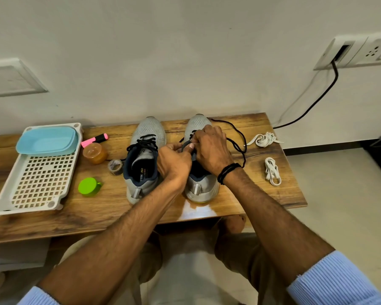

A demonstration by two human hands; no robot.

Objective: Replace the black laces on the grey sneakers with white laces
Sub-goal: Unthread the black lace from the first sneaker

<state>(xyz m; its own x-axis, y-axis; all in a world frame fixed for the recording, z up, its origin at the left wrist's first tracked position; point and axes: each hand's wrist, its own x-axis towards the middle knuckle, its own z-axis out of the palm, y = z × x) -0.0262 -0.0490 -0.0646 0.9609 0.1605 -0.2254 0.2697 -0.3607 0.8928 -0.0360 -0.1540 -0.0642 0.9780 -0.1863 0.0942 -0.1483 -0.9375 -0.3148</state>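
Unlacing the right shoe, both hands at its throat

The left hand pinches the tongue between thumb and curled fingers. Just beyond it, the right hand is clenched over the eyelets, seemingly round the black lace, though its fingertips are hidden. The freed lace trails in loops to the right of that hand. To do this well, keep the tongue pinned down so the shoe does not lift. Draw the lace out one crossing at a time, working towards the toe, and let the slack fall outward rather than snag. The white laces wait well to the right of the right hand, and the left shoe, just left of the left hand, is fully laced in black.
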